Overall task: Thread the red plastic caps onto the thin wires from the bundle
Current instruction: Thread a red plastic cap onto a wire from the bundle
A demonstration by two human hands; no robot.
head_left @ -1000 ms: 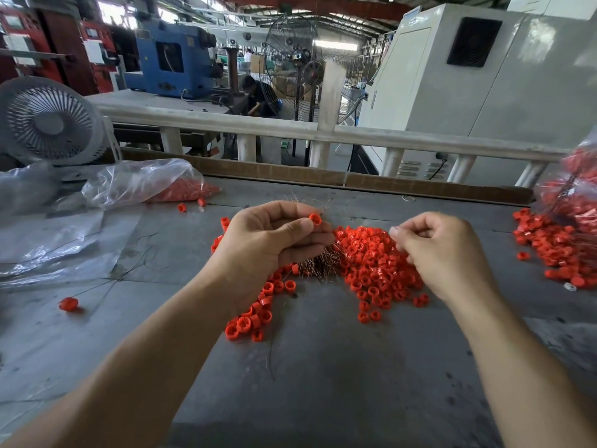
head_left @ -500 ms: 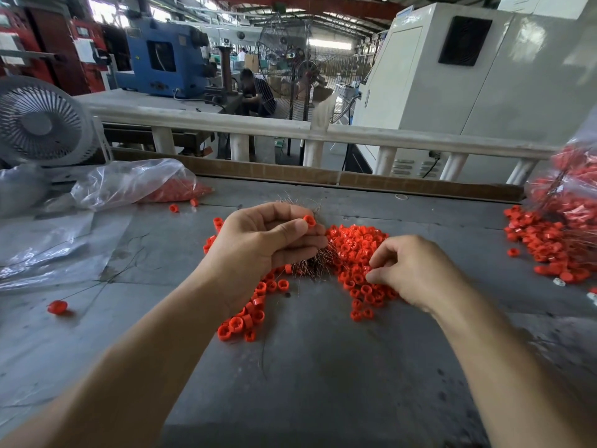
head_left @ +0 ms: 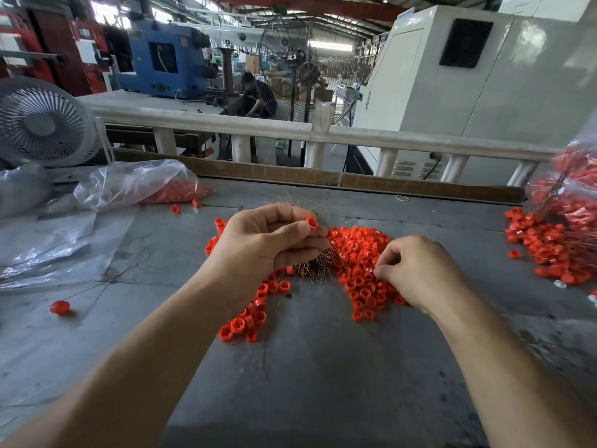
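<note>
Your left hand (head_left: 268, 244) grips the bundle of thin wires (head_left: 311, 268) and pinches one red cap (head_left: 312, 222) between thumb and forefinger, up at the wire tips. Your right hand (head_left: 416, 273) is down on the pile of red caps (head_left: 358, 253), thumb and forefinger tips closed together at the pile; whether a cap sits between them is too small to tell.

The caps look like light, hard little rings, likely to skid or roll on the grey counter (head_left: 323, 383), so take each by its outer wall with the bore left open. The wires look fine and springy; they will probably bend if you push from far back, so hold a strand close behind its tip.

Outward, more caps lie loose at the counter's right side (head_left: 546, 247), and a clear bag (head_left: 135, 182) holding caps lies at the far left.
</note>
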